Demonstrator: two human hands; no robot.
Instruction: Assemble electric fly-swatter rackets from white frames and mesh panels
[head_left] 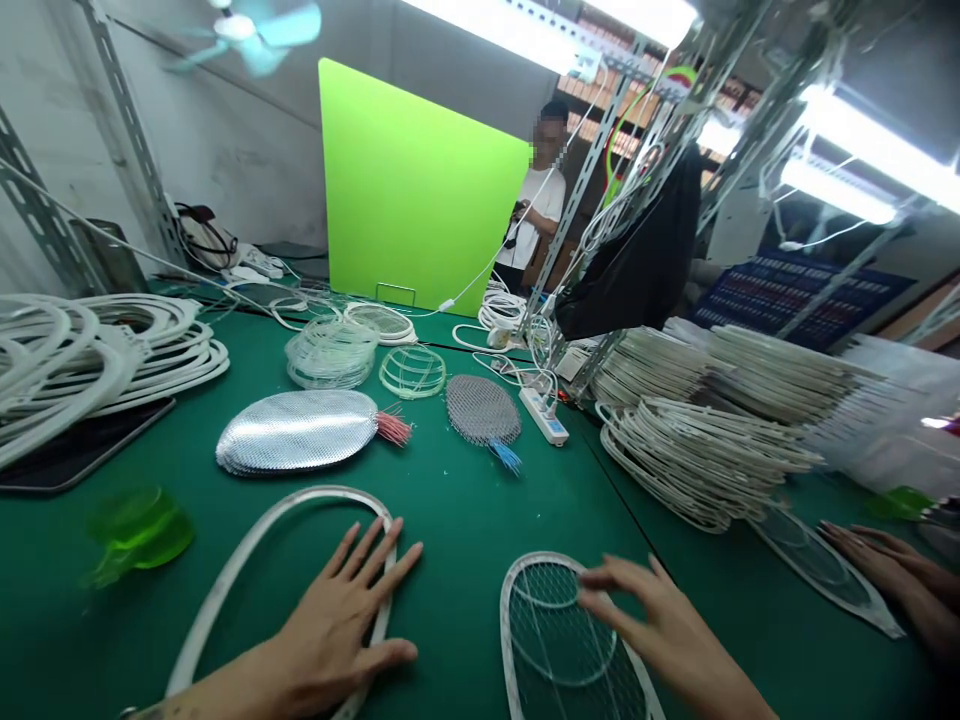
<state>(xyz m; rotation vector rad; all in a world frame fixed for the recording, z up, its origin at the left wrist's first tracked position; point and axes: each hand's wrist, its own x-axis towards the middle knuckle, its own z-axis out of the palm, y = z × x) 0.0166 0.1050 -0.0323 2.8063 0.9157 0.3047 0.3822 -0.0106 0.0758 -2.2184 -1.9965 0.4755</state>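
Observation:
My left hand (341,610) lies with fingers spread across the right side of a white oval frame (259,525) on the green table. At the lower centre right is a second white frame (507,640) with mesh and clear rings inside. Over its upper right edge hovers my right hand (637,605), thumb and fingers apart, nothing seen between them. Beyond them lie a stack of silver mesh ovals (300,430) with red wires and a grey mesh oval (482,408) with blue wires.
White frames are piled at the left (150,350) and right (697,460). A power strip (544,415) lies mid-table, and a green transparent object (142,530) at the left. Another person's hands (885,560) touch a frame at the far right. Someone stands behind the green board (420,190).

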